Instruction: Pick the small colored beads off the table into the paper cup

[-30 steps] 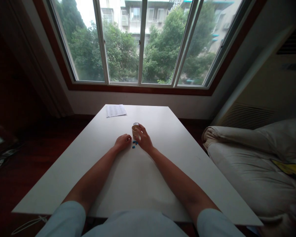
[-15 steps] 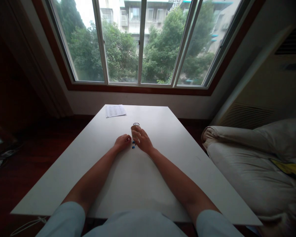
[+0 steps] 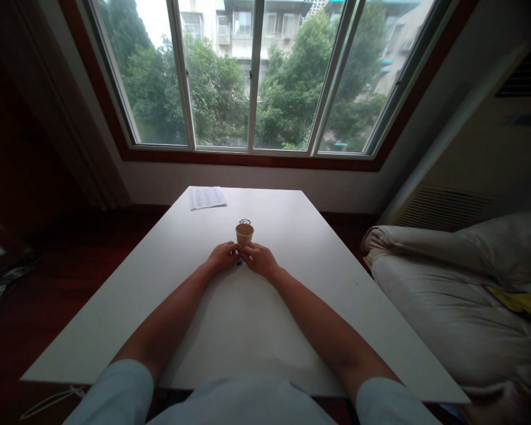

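Note:
An upright brown paper cup (image 3: 245, 231) stands on the white table, its opening toward me. My left hand (image 3: 223, 256) rests just left of the cup's foot, fingers curled together at the tips. From the other side my right hand (image 3: 260, 258) meets it, thumb and fingers drawn in a pinch. Both sets of fingertips come together in front of the cup; whatever is between them is too small to make out. Right below the fingertips lies a small blue piece (image 3: 239, 263), partly covered by the hands.
Behind the cup is a thin dark loop-shaped thing (image 3: 245, 221). Printed paper sheets (image 3: 207, 198) lie at the far left corner of the white table (image 3: 256, 330). A padded beige seat (image 3: 425, 271) stands to the right, with a wide window (image 3: 252, 77) beyond.
My right hand has come down from over the cup's rim to the tabletop, meeting my left fingertips. The cup's opening is now uncovered, and fewer blue pieces show.

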`<state>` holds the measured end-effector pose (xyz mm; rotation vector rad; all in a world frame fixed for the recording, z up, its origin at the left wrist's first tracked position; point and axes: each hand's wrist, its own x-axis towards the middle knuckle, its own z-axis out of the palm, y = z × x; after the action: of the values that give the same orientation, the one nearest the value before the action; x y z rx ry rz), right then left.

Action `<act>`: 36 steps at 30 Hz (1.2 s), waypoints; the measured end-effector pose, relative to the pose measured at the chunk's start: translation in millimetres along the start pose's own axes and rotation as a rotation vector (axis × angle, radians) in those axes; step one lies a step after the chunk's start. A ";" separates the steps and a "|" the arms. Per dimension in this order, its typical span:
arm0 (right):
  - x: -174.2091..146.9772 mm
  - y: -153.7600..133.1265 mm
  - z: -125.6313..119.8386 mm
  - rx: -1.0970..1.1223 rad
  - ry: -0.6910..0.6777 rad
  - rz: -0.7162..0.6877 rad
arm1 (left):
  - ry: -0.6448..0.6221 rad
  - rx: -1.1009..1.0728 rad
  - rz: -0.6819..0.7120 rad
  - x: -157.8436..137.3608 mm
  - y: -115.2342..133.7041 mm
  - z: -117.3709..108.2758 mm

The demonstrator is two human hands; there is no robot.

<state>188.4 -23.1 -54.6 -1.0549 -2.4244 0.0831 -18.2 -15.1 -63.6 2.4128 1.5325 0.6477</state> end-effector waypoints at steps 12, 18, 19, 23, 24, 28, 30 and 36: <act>-0.1 6.3 8.2 -0.073 -0.096 0.082 | 0.020 0.030 -0.018 2.9 -3.4 7.1; -0.3 8.0 10.3 -0.076 -0.074 0.087 | 0.024 0.039 -0.018 3.7 -4.3 8.5; -0.2 8.3 10.6 -0.078 -0.077 0.087 | 0.023 0.039 -0.018 3.8 -4.3 8.5; 0.1 9.4 11.2 -0.078 -0.082 0.098 | 0.021 0.040 -0.027 3.9 -4.0 8.4; 0.1 9.6 11.2 -0.075 -0.083 0.100 | 0.021 0.040 -0.026 3.8 -3.9 8.3; 0.0 10.2 11.5 -0.056 -0.085 0.108 | 0.021 0.038 -0.011 3.2 -3.6 7.5; 0.0 10.3 11.5 -0.050 -0.085 0.112 | 0.021 0.037 -0.007 2.7 -3.2 7.0; 0.3 8.1 10.1 -0.089 -0.104 0.146 | 0.015 0.033 -0.008 1.7 -1.1 6.2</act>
<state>189.1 -15.8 -65.3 -1.2974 -2.4594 0.0807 -15.6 -12.7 -69.1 2.4296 1.5705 0.6454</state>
